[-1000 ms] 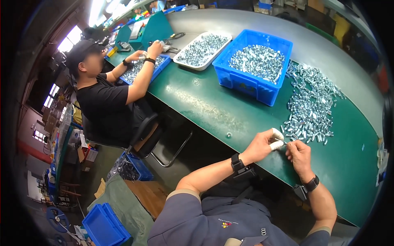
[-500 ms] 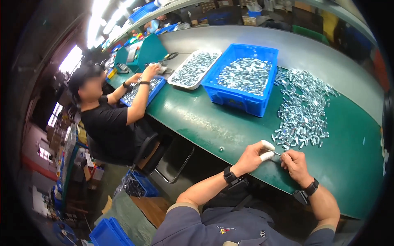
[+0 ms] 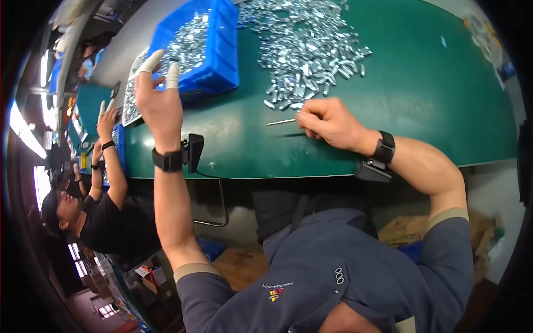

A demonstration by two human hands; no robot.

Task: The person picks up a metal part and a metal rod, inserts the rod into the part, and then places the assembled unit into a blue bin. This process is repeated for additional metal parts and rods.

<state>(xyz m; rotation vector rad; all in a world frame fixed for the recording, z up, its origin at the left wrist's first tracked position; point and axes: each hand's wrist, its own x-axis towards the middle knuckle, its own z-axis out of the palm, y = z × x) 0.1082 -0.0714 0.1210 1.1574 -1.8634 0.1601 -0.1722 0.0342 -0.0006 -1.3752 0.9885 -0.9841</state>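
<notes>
My left hand [image 3: 157, 102] is raised over the green table [image 3: 433, 100], fingers spread, with white finger cots on two fingertips; it holds nothing and hovers near the blue bin [image 3: 214, 61] of small silver metal parts. My right hand [image 3: 327, 122] rests on the table with its fingers closed on a thin metal pin [image 3: 281, 122] that points left. Just beyond it lies a loose pile of small silver metal parts [image 3: 308, 44]. Both wrists wear black bands.
A grey tray of metal parts [image 3: 130, 100] lies left of the blue bin. A co-worker in a black shirt and cap [image 3: 105, 222] sits at my left, hands [image 3: 105, 119] at the table. Cardboard and blue crates sit on the floor below.
My hands were together on a small white piece; now they are apart. The left hand has lifted toward the blue bin and the right holds a thin pin. The view has tilted.
</notes>
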